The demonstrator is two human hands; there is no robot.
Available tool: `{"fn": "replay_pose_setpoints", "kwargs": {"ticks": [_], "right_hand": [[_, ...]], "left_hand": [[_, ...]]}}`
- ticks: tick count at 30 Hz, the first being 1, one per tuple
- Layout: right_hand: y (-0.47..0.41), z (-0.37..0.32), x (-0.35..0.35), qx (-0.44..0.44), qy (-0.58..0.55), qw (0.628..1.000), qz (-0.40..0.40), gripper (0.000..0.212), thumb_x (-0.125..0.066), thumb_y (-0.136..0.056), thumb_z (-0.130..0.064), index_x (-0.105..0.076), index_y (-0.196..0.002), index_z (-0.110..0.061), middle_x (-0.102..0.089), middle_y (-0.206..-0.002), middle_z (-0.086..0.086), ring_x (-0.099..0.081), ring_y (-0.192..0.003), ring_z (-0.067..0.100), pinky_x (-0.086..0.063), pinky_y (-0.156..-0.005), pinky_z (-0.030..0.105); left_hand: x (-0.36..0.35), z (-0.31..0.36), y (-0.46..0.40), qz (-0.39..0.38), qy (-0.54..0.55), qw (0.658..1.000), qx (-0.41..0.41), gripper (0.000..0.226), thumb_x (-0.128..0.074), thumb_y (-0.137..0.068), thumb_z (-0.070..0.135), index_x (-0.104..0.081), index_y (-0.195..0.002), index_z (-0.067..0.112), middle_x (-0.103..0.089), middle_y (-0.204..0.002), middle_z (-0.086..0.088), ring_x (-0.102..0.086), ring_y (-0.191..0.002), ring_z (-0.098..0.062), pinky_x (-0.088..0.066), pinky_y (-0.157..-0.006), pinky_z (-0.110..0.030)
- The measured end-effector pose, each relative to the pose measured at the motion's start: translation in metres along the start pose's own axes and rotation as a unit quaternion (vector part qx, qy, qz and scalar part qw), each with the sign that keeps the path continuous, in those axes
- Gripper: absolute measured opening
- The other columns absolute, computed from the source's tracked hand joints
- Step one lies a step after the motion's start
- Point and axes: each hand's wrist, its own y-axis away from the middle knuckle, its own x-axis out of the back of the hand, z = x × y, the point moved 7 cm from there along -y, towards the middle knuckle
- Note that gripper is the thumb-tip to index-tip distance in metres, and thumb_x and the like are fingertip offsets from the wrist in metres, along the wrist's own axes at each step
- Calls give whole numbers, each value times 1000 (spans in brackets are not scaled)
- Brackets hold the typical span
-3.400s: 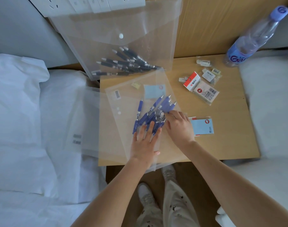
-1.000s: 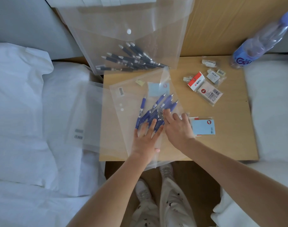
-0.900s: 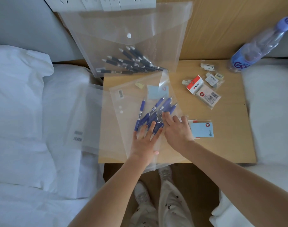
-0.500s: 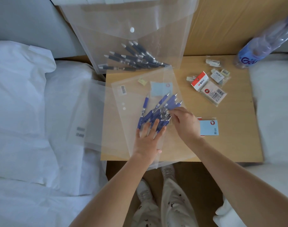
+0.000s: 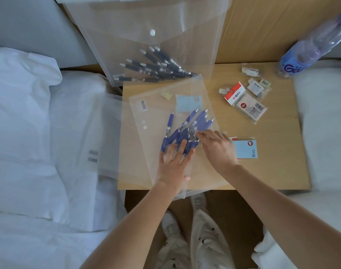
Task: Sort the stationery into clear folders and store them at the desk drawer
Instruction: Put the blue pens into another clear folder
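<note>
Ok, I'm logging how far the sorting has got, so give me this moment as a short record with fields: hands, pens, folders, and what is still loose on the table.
left hand: flat on the near folder, fingers straight, over the blue pens
right hand: fingers at the blue pens, at the folder's right edge; grip unclear
black pens: inside the snapped far folder leaning at the back
loose on table: blue sticky notes, eraser packs
also: water bottle, back right
</note>
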Motion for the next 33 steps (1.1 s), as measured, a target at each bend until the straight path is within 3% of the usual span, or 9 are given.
{"fn": "replay_pose_setpoints", "kwargs": {"ticks": [5,8,11,14,17,19,27,30,33], "right_hand": [[0,-10,-2,14,62,997,-37,49,-85,-55,-3,-69,-102,-5,-64,-86,8,-61,-68,28,-52,-63,37],[-5,-14,2,12,65,996,-54,19,-70,-81,-16,-69,-97,-7,-63,-85,8,-61,-72,30,-49,-67,39],[-21,0,-2,-93,-49,986,-128,20,-52,-95,-17,-69,-91,-8,-64,-90,9,-58,-83,30,-44,-75,37],[-36,24,-8,-243,-222,934,-136,9,-64,-86,-10,-71,-83,-5,-67,-79,4,-55,-72,19,-39,-64,27],[-44,32,-10,-292,-283,901,-149,3,-73,-77,-3,-70,-75,-3,-56,-62,-9,-49,-61,8,-35,-51,11],[-46,36,-13,-311,-304,882,-181,18,-76,-75,-4,-65,-63,-12,-55,-59,-8,-49,-58,5,-33,-45,6],[-43,49,-29,-419,-349,805,-235,29,-82,-69,-5,-54,-63,-10,-58,-58,4,-54,-53,15,-46,-58,24],[-44,49,-35,-431,-345,799,-236,32,-81,-68,-4,-50,-63,-11,-57,-59,6,-57,-58,21,-46,-60,29],[-44,49,-39,-436,-339,801,-230,33,-80,-69,-4,-49,-63,-11,-56,-61,6,-60,-71,26,-51,-75,37]], "left_hand": [[-1,-1,-2,0,10,1000,2,89,-42,-94,53,28,-144,28,28,-154,-5,17,-143,-31,-2,-115,-50],[-4,-2,-3,1,15,1000,5,88,-42,-94,52,28,-143,29,29,-154,-4,17,-143,-32,-3,-115,-50],[-5,-2,-3,6,14,1000,0,87,-40,-95,51,28,-143,29,30,-153,-4,16,-143,-33,-5,-117,-51],[-5,-3,-3,12,9,1000,-5,86,-40,-95,52,28,-143,28,30,-153,-4,15,-143,-34,-6,-117,-52],[-5,-3,-3,18,4,1000,-10,86,-39,-95,53,28,-143,28,29,-154,-4,15,-143,-33,-5,-116,-51],[-4,-3,-2,19,2,1000,-11,86,-39,-95,52,28,-143,27,29,-154,-4,15,-143,-33,-5,-116,-51],[-5,-2,-3,26,6,1000,-11,86,-40,-95,52,26,-144,27,28,-154,-5,14,-143,-34,-6,-116,-51],[-6,-3,-4,27,11,1000,-11,87,-40,-95,51,28,-143,27,29,-154,-5,15,-143,-33,-6,-116,-51],[-6,-4,-4,30,14,999,-12,88,-40,-95,51,32,-139,28,28,-154,-5,15,-143,-33,-6,-116,-51]]}}
